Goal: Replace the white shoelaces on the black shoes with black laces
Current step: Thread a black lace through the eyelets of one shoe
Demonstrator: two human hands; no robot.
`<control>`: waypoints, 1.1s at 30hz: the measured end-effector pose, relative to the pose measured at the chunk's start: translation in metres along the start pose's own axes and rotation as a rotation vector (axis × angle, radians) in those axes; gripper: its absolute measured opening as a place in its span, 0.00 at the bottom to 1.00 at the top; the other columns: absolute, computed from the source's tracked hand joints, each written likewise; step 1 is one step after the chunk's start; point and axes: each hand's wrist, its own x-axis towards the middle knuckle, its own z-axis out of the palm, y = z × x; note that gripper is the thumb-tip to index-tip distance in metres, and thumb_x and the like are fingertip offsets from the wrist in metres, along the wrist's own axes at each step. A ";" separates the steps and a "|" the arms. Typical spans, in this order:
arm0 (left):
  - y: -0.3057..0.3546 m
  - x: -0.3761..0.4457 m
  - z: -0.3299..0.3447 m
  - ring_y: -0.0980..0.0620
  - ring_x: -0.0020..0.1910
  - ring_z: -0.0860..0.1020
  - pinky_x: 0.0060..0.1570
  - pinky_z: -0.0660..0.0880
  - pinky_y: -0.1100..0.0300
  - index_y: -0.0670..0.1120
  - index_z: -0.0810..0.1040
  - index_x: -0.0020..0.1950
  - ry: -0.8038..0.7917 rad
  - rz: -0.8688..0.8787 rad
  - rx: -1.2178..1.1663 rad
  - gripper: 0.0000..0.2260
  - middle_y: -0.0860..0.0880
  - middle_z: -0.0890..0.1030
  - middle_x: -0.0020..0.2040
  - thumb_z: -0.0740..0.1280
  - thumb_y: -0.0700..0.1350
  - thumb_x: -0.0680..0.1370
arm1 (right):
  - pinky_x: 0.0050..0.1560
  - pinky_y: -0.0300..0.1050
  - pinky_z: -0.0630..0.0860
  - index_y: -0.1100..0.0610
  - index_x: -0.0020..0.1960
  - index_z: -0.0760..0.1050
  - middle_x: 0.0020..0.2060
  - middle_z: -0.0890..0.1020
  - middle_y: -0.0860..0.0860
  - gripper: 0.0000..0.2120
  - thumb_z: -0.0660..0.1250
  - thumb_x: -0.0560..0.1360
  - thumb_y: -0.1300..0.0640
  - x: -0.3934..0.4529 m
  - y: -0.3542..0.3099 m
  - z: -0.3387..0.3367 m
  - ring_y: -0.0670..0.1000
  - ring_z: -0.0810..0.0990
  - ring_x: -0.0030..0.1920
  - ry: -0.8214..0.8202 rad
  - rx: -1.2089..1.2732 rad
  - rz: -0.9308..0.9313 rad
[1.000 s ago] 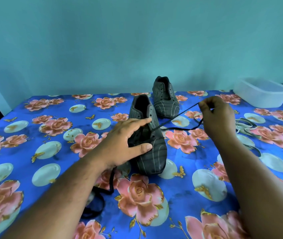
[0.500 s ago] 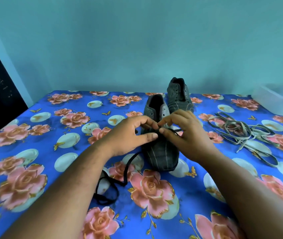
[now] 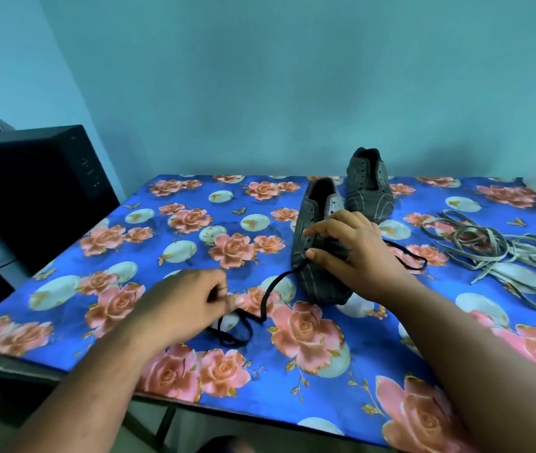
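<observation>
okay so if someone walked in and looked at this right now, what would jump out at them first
Probably the bright blue tablecloth printed with pink roses, which covers the whole table. Next, mid-table, the near shoe under the right hand, with a black lace trailing from its side to the left hand, which pinches it. Behind it stands the second shoe, and a loose heap of pale laces lies to the right.
</observation>
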 end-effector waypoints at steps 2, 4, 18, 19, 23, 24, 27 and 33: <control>-0.006 -0.020 0.004 0.61 0.42 0.77 0.42 0.74 0.57 0.57 0.77 0.44 0.003 0.069 -0.071 0.07 0.60 0.80 0.44 0.68 0.57 0.80 | 0.59 0.59 0.71 0.42 0.63 0.77 0.54 0.74 0.41 0.18 0.64 0.77 0.37 -0.001 -0.004 0.001 0.47 0.71 0.56 -0.020 -0.011 -0.020; -0.014 -0.029 0.007 0.62 0.52 0.77 0.50 0.74 0.62 0.60 0.80 0.48 -0.046 0.167 -0.145 0.03 0.62 0.79 0.49 0.70 0.51 0.80 | 0.58 0.58 0.70 0.42 0.64 0.76 0.55 0.75 0.42 0.18 0.63 0.77 0.36 -0.002 -0.007 0.002 0.49 0.72 0.58 -0.035 -0.024 -0.040; -0.024 -0.038 0.017 0.57 0.53 0.79 0.55 0.75 0.65 0.65 0.78 0.64 0.048 0.182 -0.354 0.23 0.62 0.82 0.51 0.74 0.40 0.77 | 0.61 0.59 0.66 0.42 0.62 0.81 0.55 0.78 0.44 0.21 0.62 0.77 0.33 -0.007 -0.034 0.000 0.51 0.74 0.60 -0.140 -0.136 -0.321; -0.024 -0.036 0.018 0.58 0.53 0.79 0.54 0.74 0.65 0.66 0.78 0.62 0.066 0.181 -0.325 0.22 0.61 0.81 0.50 0.74 0.41 0.78 | 0.61 0.58 0.65 0.42 0.62 0.81 0.55 0.78 0.44 0.22 0.61 0.77 0.31 -0.008 -0.039 0.002 0.51 0.73 0.60 -0.165 -0.169 -0.367; -0.027 -0.028 0.019 0.61 0.56 0.75 0.56 0.71 0.66 0.62 0.78 0.67 0.176 0.222 -0.233 0.16 0.62 0.78 0.52 0.65 0.44 0.83 | 0.62 0.59 0.62 0.41 0.57 0.83 0.58 0.78 0.46 0.22 0.59 0.75 0.30 -0.012 -0.050 0.015 0.54 0.72 0.63 -0.269 -0.296 -0.464; -0.029 -0.024 0.018 0.60 0.56 0.75 0.56 0.70 0.65 0.60 0.79 0.66 0.216 0.235 -0.254 0.14 0.62 0.77 0.51 0.64 0.45 0.84 | 0.62 0.59 0.62 0.42 0.53 0.83 0.57 0.78 0.46 0.19 0.62 0.75 0.33 -0.013 -0.051 0.018 0.54 0.72 0.63 -0.274 -0.316 -0.491; -0.026 -0.011 0.011 0.59 0.55 0.74 0.56 0.72 0.57 0.58 0.82 0.57 0.343 0.216 -0.300 0.12 0.63 0.76 0.50 0.60 0.47 0.83 | 0.61 0.59 0.64 0.44 0.44 0.83 0.54 0.80 0.43 0.11 0.65 0.77 0.40 -0.013 -0.054 0.019 0.54 0.73 0.63 -0.252 -0.305 -0.557; -0.006 0.032 -0.008 0.63 0.43 0.77 0.46 0.74 0.53 0.54 0.75 0.47 0.400 0.097 -0.303 0.12 0.59 0.79 0.40 0.58 0.40 0.85 | 0.57 0.55 0.66 0.45 0.42 0.82 0.45 0.80 0.40 0.18 0.63 0.79 0.35 -0.009 -0.052 0.010 0.49 0.75 0.54 -0.161 -0.170 -0.451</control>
